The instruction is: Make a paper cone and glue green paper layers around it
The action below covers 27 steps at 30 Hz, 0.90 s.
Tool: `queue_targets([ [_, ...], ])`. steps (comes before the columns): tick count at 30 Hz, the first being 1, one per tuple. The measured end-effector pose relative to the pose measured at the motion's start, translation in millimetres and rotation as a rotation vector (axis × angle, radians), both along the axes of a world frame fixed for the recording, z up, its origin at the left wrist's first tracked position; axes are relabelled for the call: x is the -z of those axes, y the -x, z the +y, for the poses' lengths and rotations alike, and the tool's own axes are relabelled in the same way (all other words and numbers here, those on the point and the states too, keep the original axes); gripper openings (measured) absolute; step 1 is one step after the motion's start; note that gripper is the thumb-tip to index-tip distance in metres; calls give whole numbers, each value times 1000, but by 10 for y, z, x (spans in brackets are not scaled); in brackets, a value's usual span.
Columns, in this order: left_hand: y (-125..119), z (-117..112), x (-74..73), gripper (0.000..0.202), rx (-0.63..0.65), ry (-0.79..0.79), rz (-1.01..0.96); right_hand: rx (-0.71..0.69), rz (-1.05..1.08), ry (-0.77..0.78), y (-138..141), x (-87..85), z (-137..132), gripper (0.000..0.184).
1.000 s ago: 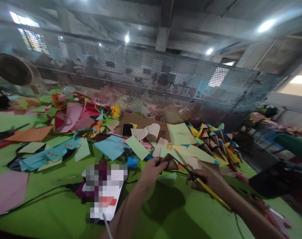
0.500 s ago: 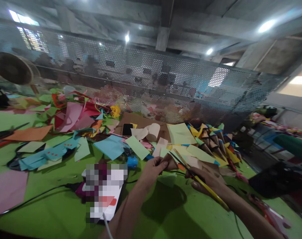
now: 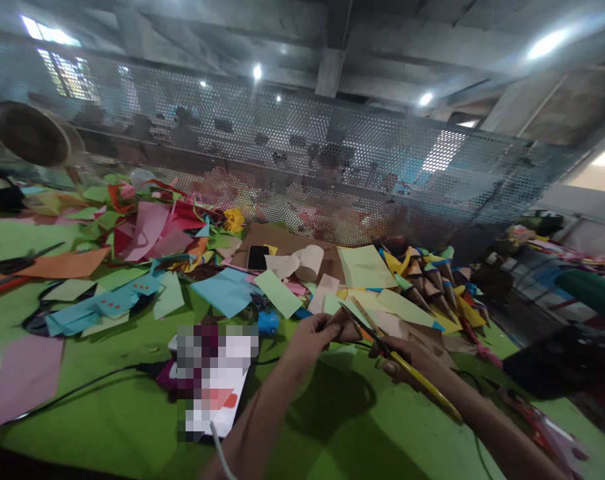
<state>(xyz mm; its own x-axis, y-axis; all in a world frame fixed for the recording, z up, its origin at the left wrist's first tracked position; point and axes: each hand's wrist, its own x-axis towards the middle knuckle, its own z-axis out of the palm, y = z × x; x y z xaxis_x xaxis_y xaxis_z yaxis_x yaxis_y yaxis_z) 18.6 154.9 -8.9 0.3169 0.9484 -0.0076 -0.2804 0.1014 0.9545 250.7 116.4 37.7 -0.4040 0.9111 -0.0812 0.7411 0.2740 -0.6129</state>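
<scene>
Pinching brown paper (image 3: 351, 331) in closed grip of left hand (image 3: 315, 335); holding yellow-handled scissors (image 3: 422, 383) in curled grip of right hand (image 3: 416, 355).

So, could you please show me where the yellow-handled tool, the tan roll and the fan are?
Yellow-handled tool (image 3: 418, 380), head view: on its yellow handle.
Tan roll (image 3: 311, 263), head view: on its pale outer side.
Fan (image 3: 26, 133), head view: on its dark round front.

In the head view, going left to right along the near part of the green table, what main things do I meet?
Pink sheet, lit phone, left hand, brown paper pinched in it, right hand holding yellow-handled scissors, reddish tool of unclear kind.
</scene>
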Motion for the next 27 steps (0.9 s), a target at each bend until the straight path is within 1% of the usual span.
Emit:
queue_targets([
  [5, -7, 8, 34, 36, 15, 0, 13, 5, 37, 48, -8, 14, -3, 58],
  [12, -24, 42, 101, 38, 40, -20, 32, 40, 86, 62, -34, 113, 9, 56],
  [18, -31, 36, 82, 43, 39, -19, 12, 89, 140, 115, -13, 145, 20, 50],
  [22, -26, 26, 70, 43, 37, -20, -6, 101, 126, 144, -25, 150, 45, 48],
  [27, -27, 37, 91, 42, 48, -22, 14, 94, 68, 77, -48, 108, 63, 41],
])
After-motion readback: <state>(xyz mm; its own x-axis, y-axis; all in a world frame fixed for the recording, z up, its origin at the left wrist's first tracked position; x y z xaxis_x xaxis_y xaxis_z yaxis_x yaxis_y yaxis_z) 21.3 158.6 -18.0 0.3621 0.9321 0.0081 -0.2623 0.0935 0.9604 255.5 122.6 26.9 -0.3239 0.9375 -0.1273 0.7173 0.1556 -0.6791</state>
